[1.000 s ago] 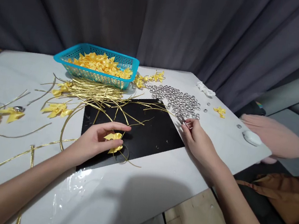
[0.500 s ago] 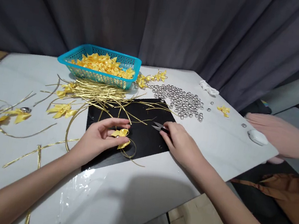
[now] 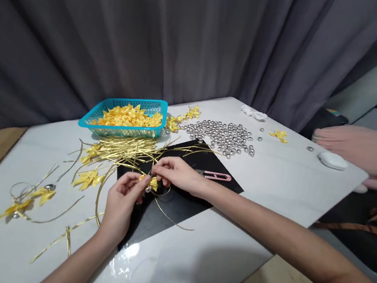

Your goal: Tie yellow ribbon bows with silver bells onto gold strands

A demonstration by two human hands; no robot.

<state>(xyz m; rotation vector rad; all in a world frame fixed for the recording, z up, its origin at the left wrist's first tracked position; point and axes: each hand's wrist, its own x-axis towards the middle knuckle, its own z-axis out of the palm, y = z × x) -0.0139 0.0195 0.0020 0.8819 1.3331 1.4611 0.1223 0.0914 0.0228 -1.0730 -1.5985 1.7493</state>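
Observation:
My left hand (image 3: 125,198) pinches a yellow ribbon bow (image 3: 154,184) with a small silver bead (image 3: 148,189) at its middle, above the black mat (image 3: 158,222). Thumb and fingers of my right hand (image 3: 173,173) are closed on a thin gold cord just above the bow, the pinch partly hidden. From the bow a loose gold cord end (image 3: 176,224) curves down to the right. Pink-handled thread snips (image 3: 218,176) lie on the mat behind my right forearm, their blades partly covered.
A blue basket (image 3: 87,121) of yellow bows stands at the back, with a bundle of gold cords (image 3: 127,147) before it. Silver beads (image 3: 226,137) are spread behind the mat. Finished-looking bows on cord (image 3: 42,194) lie at left; a white mouse (image 3: 332,160) sits at right.
My right hand has let go of the thread snips, leaving them on the mat, and moved left to the bow in my left hand. The view has shifted and tilted.

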